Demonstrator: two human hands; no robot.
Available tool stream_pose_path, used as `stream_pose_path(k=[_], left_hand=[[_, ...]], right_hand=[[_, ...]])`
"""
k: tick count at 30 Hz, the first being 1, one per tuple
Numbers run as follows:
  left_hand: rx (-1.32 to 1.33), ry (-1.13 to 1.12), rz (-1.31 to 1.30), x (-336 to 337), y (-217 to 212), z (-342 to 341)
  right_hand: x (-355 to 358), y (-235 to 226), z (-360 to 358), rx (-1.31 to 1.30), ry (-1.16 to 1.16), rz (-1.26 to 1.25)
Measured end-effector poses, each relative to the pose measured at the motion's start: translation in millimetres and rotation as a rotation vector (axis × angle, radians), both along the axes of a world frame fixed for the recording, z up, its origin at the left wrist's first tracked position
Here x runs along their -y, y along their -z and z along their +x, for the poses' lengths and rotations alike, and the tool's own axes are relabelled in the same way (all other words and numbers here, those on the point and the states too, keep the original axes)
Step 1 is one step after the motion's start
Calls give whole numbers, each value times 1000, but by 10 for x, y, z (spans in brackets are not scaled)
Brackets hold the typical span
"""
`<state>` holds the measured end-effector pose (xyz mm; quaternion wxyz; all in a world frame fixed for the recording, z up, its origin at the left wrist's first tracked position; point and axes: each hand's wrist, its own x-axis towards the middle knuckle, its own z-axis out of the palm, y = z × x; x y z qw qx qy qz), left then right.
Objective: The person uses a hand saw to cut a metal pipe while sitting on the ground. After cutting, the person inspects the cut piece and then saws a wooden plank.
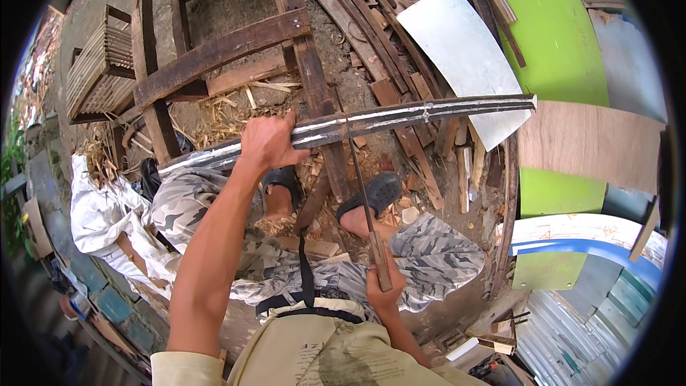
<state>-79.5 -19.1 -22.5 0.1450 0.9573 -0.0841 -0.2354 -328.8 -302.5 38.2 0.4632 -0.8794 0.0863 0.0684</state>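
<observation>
A long dark wooden board with white stripes lies crosswise over a dark wooden frame. My left hand is closed over the board left of its middle, pressing it from above. In my right hand, near my lap, is the straight wooden handle of a tool with a long narrow blade. That blade points away from me and meets the board right of my left hand. Seen edge-on, it does not show whether it is a saw or a knife.
Several wooden strips and a pale sheet lie at the far right. Green panels and a plywood piece stand beyond them. A slatted wooden rack and white sacking are at left. Wood chips litter the ground around my sandals.
</observation>
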Motion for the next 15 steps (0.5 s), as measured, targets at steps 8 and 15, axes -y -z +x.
stream_pose_path(k=[8,15], left_hand=[[80,7,-19,-15,28,40],[44,-11,3,-24,1,17]], right_hand=[[-560,534,1498,150,76,116],[202,-107,-362,-14,-48,-61]])
